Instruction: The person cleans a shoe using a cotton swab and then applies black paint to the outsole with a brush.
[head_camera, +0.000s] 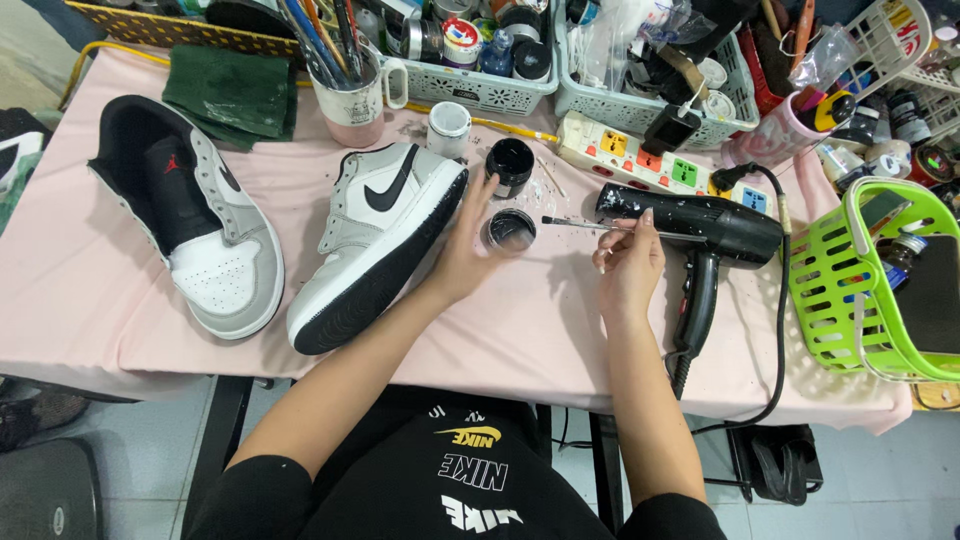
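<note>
On the pink-covered bench (90, 290), near its middle, I see my two hands working around a small lid of black paint (511, 230). My right hand (628, 262) pinches a thin paintbrush (590, 224) between the thumb and the first fingers, and the bristle end points left, just beside the lid. My left hand (462, 250) has its fingers spread; it rests against the black sole of the grey and white sneaker (375, 240), which lies on its side, and it touches the lid's edge too.

I judge that the step in hand is loading the brush with black paint. The next move, I think, calls for a light dip of the tip and a steady left hand on the shoe, so the sole edge does not roll.

About containers: the open black jar (511, 162) stands just behind the lid, and it seems to hold the same black paint. A white jar (448, 128) stands closed near it. The pink mug (352, 95) is full of brushes and pencils. Two pale baskets (480, 90) behind carry many small paint bottles, and the green basket (820, 280) at the right holds a bottle and something dark that I cannot tell. The second sneaker (200, 225) lies upright well to the left, and a black hair dryer (700, 225) lies just beyond my right hand.
</note>
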